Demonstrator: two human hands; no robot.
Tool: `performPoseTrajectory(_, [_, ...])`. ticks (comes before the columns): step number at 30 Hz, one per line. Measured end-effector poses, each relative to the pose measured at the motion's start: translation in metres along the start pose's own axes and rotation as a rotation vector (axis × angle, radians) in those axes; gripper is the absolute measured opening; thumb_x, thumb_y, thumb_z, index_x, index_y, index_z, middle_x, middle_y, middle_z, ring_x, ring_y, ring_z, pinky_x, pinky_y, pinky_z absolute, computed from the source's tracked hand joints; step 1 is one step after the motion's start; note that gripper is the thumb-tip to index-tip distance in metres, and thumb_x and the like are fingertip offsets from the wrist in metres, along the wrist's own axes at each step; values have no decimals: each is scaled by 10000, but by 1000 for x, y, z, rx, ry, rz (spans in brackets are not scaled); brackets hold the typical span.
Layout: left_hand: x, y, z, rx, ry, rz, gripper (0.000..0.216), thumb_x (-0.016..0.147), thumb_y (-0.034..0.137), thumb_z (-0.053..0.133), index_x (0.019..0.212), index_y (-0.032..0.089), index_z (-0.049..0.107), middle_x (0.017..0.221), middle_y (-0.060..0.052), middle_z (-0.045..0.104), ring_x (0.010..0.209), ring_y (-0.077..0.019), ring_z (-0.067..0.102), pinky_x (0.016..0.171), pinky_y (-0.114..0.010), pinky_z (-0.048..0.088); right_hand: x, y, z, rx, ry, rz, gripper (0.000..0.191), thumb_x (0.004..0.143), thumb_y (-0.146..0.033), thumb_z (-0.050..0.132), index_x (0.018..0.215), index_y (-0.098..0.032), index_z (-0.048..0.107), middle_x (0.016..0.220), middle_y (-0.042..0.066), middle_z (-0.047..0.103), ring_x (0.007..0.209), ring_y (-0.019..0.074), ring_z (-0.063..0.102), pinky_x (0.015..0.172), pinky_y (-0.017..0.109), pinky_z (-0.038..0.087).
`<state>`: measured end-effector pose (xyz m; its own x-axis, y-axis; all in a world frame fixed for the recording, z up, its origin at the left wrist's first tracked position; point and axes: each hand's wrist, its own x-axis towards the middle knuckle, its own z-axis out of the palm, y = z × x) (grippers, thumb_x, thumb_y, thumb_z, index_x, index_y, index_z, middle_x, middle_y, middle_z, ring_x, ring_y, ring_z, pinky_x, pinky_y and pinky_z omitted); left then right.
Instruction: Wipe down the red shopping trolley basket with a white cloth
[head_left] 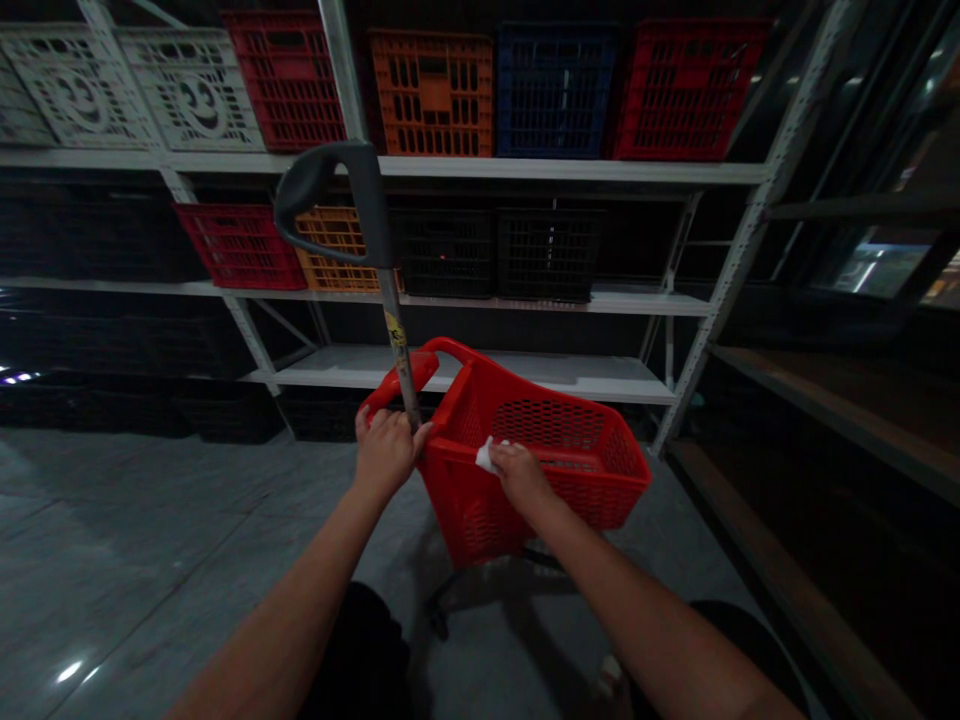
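Note:
A small red plastic shopping cart (469, 500) with perforated sides stands on the floor in front of me. My left hand (386, 455) is closed around the near end of its red handle (405, 380), right beside a metal pole (396, 330). The pole rises from the cart and carries a dark grey looped grip (369, 200) on top. Pinched in my right hand (523, 478) is a crumpled white cloth or tissue (486, 457), pressed against the cart's near rim. The visible part of the basket's inside holds nothing I can make out.
Behind the cart runs a white metal rack (570, 172) with an orange crate (433, 95), a blue crate (555, 92), and several red, white and black ones. Another shelf unit (840, 400) stands close on the right. Grey floor (150, 540) extends to the left.

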<state>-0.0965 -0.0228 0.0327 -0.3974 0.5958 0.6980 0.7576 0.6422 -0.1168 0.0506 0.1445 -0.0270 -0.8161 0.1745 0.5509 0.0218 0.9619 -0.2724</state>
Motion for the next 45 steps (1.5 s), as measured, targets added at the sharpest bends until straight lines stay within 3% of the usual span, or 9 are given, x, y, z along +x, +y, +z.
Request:
performPoseTrajectory(5, [7,-7,8,-14,-3,-2,370,820,423,346,763,172,611,760,-92,638,858,-255,514,975,-473,187,-35,39,-20,-132,-54,203,278,853,-98,406,904,-150,674,856,97,683,758,157,588,696,236,398])
performPoseTrajectory(12, [8,6,5,-35,0,-8,370,814,428,354,747,165,605,766,-94,639,863,-256,513,977,-472,178,31,-13,6,-77,-63,88,234,850,-151,443,872,-171,675,863,64,681,765,138,585,708,214,377])
performPoseTrajectory(15, [7,6,5,-47,2,-7,366,816,422,352,772,161,605,782,-100,638,882,-263,505,974,-477,180,39,-20,11,-61,-61,55,231,845,-144,448,907,-177,668,891,56,679,795,140,582,742,218,377])
performPoseTrajectory(21, [7,-3,9,-41,3,16,340,813,420,357,754,186,596,763,-89,636,877,-261,503,977,-485,180,-27,46,-17,-92,-63,144,244,824,-108,452,919,-148,672,897,91,683,798,159,595,737,238,407])
performPoseTrajectory(27, [12,-9,14,-45,10,33,313,800,403,381,767,177,595,796,-89,638,884,-253,507,979,-472,185,-94,119,-60,-209,-88,395,273,804,-107,457,966,-159,670,971,94,674,882,172,597,773,237,397])
performPoseTrajectory(31, [17,-12,19,-79,-12,13,302,784,395,388,722,182,592,765,-89,636,870,-259,511,966,-490,187,-88,113,-61,-207,-82,475,248,831,-156,447,841,-141,694,852,110,687,765,168,615,680,227,394])
performPoseTrajectory(38, [20,-18,20,-69,-27,13,329,780,438,390,691,188,585,739,-79,632,855,-254,517,949,-482,213,-31,54,-16,-139,-98,317,258,830,-120,438,882,-176,684,871,79,679,796,153,583,710,223,373])
performPoseTrajectory(41, [21,-23,21,-65,-27,30,357,788,453,370,697,184,587,764,-91,636,866,-256,519,958,-479,210,-40,63,-22,-128,-108,296,258,824,-116,447,902,-186,683,886,71,678,813,153,578,717,220,374])
performPoseTrajectory(45, [25,-31,28,-77,-56,46,343,791,429,363,706,185,589,776,-90,639,875,-255,517,975,-483,191,-82,106,-57,-172,-126,404,248,840,-156,446,870,-187,690,873,69,681,801,153,591,694,215,377])
